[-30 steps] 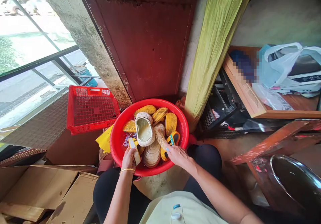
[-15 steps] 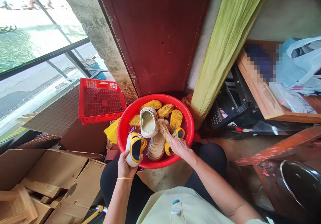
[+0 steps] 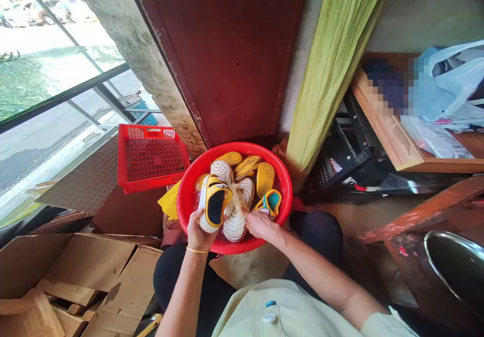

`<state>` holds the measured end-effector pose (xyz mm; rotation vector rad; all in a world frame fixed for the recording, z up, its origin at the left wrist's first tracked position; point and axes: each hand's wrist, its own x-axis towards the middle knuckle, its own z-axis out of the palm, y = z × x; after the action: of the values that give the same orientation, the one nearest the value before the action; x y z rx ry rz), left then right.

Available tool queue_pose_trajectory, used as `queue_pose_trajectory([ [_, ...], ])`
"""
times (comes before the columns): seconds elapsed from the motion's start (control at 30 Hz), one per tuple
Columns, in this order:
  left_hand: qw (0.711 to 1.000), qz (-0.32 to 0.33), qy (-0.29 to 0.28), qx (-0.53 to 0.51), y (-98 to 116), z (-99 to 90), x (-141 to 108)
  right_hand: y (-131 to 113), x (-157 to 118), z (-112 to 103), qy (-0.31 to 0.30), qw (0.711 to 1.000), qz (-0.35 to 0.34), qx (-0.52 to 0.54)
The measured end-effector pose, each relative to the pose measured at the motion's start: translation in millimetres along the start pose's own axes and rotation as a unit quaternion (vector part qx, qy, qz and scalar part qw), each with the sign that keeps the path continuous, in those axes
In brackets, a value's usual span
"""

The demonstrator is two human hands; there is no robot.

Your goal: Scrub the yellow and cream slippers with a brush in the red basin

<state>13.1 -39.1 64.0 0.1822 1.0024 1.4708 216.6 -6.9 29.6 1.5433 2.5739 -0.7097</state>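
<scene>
My left hand (image 3: 198, 233) is closed around the heel of a white and yellow clog (image 3: 216, 205) with a dark inside, its opening facing up. My right hand (image 3: 262, 224) grips a scrub brush (image 3: 237, 197) with pale bristles, close to the right side of that clog; whether they touch I cannot tell. Both hands are over a red basin (image 3: 284, 176). In it lie white clogs (image 3: 234, 227), several yellow clogs (image 3: 265, 178) with soles up, and a small yellow clog (image 3: 274, 201) with a teal inside. The brush's handle is mostly hidden by my fingers.
A red plastic crate (image 3: 153, 158) stands left of the basin, beside a yellow sheet (image 3: 169, 201). Cardboard boxes (image 3: 124, 286) with wood pieces are lower left. A dark red door (image 3: 227, 60) is behind; a green curtain (image 3: 321, 75) and a wooden drawer (image 3: 412, 148) are right.
My left hand has moved the clog up and right, over the basin. My right hand has brought the brush left, nearer to it. A white clog in the basin now lies differently, showing its holed top.
</scene>
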Motion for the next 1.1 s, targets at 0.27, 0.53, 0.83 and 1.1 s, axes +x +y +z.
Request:
queue_pose_trajectory([
  [0.27, 0.994, -0.081, -0.064, 0.024, -27.3, 19.6, 25.7, 47.8, -8.9, -18.1, -0.002, 0.998, 0.059, 0.011],
  [0.53, 0.994, -0.098, -0.027, -0.024, -67.6, 1.5, 62.1, 35.0, 23.0, -10.4, -0.023, 0.995, 0.095, -0.008],
  [0.83, 0.998, -0.041, -0.021, 0.035, -76.4, -35.2, 68.5, 56.7, 15.0, -16.4, -0.024, 0.989, 0.115, 0.092],
  [1.1, 0.968, 0.072, -0.071, 0.231, -96.0, -26.4, 63.5, 17.3, -15.1, -15.5, 0.040, 0.997, 0.059, -0.006],
])
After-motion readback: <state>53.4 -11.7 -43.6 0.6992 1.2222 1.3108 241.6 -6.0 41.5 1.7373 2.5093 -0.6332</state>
